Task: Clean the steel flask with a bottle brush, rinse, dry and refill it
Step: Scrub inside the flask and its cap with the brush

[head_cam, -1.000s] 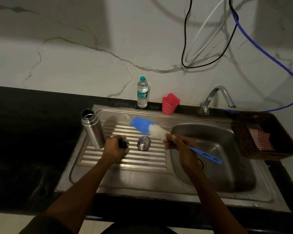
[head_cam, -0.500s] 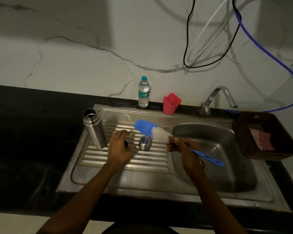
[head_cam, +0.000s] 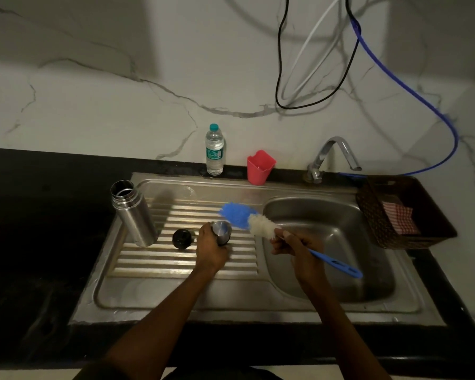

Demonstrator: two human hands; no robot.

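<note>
Moved off the black stopper (head_cam: 181, 238), left hand (head_cam: 211, 249) fingers grip the steel cap (head_cam: 221, 231); right hand (head_cam: 294, 244) fingers hold the bottle brush (head_cam: 261, 224).

Brushed steel flask (head_cam: 134, 213) at nine o'clock; ribbed shiny metal drainboard (head_cam: 154, 259); woven basket (head_cam: 373, 215) holds checked cloth (head_cam: 399, 221)

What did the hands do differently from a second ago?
The left hand let go of the black stopper, moved right and now grips the steel cup. The right hand still holds the bottle brush over the sink. The flask stayed standing, open.
</note>
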